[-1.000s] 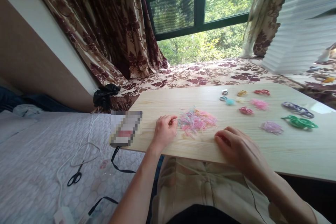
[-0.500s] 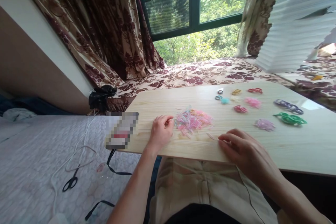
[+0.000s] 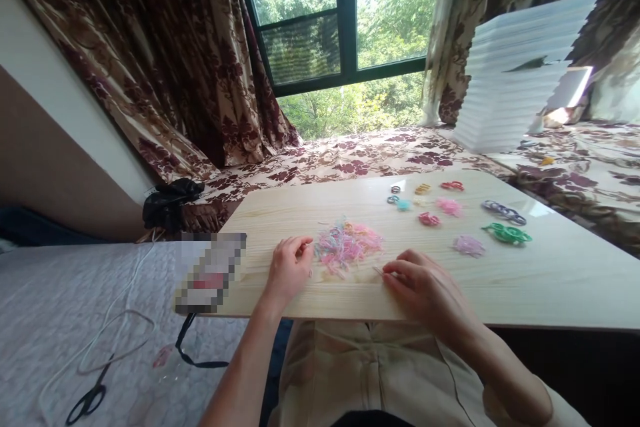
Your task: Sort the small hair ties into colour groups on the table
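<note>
A loose pile of small pastel elastic bands [image 3: 347, 245], pink, lilac, blue and orange, lies on the pale wooden board. My left hand [image 3: 290, 267] is at the pile's left edge, fingers curled and tips pinched together; what they hold, if anything, is too small to make out. A tiny band lies just below those fingertips. On the pile's lower right, my right hand [image 3: 425, 283] has thumb and forefinger closed at the end of a thin pale pink band [image 3: 378, 271]. Nearest beyond that hand is a small lilac heap of bands [image 3: 469, 245].
Sorted heaps lie to the right: pink bands [image 3: 449, 207], turquoise bands [image 3: 403, 205], green rings [image 3: 509, 233], purple rings [image 3: 504, 211], and red ones [image 3: 453, 185]. A blurred-out flat object [image 3: 213, 273] sits at the board's left edge. Scissors [image 3: 87, 400] lie on the bed.
The view has swung, so everything sits further left and lower. My right fingertips have closed in on the pale pink band beside the pile. My left hand keeps its place.
</note>
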`<state>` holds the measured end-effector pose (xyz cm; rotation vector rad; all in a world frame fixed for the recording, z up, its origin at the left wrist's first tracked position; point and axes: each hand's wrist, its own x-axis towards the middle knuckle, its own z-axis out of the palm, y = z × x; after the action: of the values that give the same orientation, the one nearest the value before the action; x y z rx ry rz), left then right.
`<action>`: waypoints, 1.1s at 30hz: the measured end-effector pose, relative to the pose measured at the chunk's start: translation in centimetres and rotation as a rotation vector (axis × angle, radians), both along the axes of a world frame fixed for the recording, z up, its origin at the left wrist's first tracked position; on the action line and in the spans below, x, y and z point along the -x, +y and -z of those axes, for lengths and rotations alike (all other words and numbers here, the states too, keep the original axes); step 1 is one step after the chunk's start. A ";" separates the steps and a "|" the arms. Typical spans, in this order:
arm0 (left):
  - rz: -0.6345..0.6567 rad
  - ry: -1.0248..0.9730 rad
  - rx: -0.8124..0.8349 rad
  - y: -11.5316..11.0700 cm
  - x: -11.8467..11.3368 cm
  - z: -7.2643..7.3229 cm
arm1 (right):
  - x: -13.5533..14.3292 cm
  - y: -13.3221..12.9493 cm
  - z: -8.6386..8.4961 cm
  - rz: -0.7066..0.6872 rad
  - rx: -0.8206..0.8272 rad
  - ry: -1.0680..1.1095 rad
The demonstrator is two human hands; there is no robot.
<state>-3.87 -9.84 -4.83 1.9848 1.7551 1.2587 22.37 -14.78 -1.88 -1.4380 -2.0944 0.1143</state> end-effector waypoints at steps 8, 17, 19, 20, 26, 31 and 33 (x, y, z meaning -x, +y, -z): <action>-0.002 0.019 -0.001 0.1 0.1 0.1 | 0.3 0.5 0.2 0.005 0.021 0.000; 0.006 0.022 -0.009 0.2 0.2 0.1 | -1.2 0.0 0.2 -0.023 -0.034 -0.052; 0.005 0.027 -0.013 0.2 0.1 0.1 | -3.2 -0.2 0.1 0.013 -0.047 -0.044; 0.003 0.029 -0.015 0.2 0.1 0.1 | -4.4 -0.2 0.1 0.048 -0.062 -0.040; -0.010 0.024 -0.014 0.2 0.2 0.3 | -11.0 1.2 -0.6 0.317 -0.148 -0.073; -0.012 0.015 -0.005 0.2 0.2 0.2 | -11.9 2.9 -0.7 0.379 -0.109 -0.142; -0.013 0.009 0.002 0.1 0.1 0.1 | -12.0 2.9 -0.8 0.386 -0.097 -0.149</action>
<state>-4.00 -9.73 -4.93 1.9835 1.7759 1.2535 34.42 -11.86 -1.04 -1.8055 -1.8636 -0.2503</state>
